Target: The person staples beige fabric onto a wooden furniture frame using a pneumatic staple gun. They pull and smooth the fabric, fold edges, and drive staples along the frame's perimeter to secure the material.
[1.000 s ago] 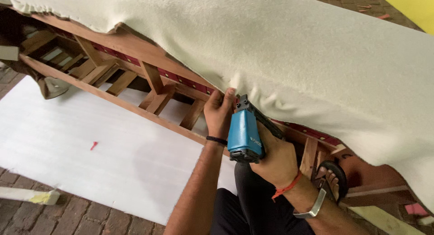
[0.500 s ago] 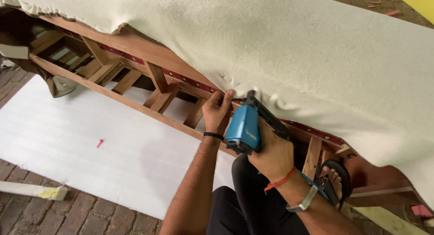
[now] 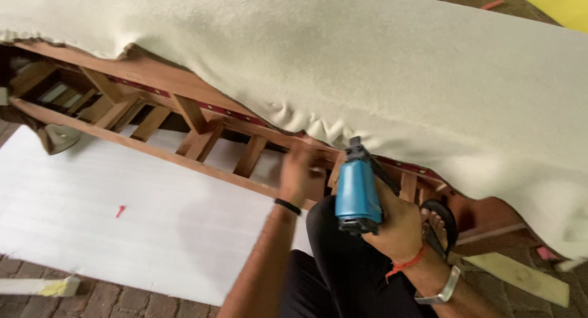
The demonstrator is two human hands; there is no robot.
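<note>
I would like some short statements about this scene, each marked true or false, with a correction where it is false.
1. The right hand holds a blue staple gun. True.
2. The left hand holds a hammer. False: it holds no tool; it is blurred, up at the wooden frame below the fabric edge.
3. Cream fabric lies over the top of the frame. True.
4. The white sheet on the ground is bare of marks. False: a small red mark is on it.
5. The left wrist wears a black band. True.
</note>
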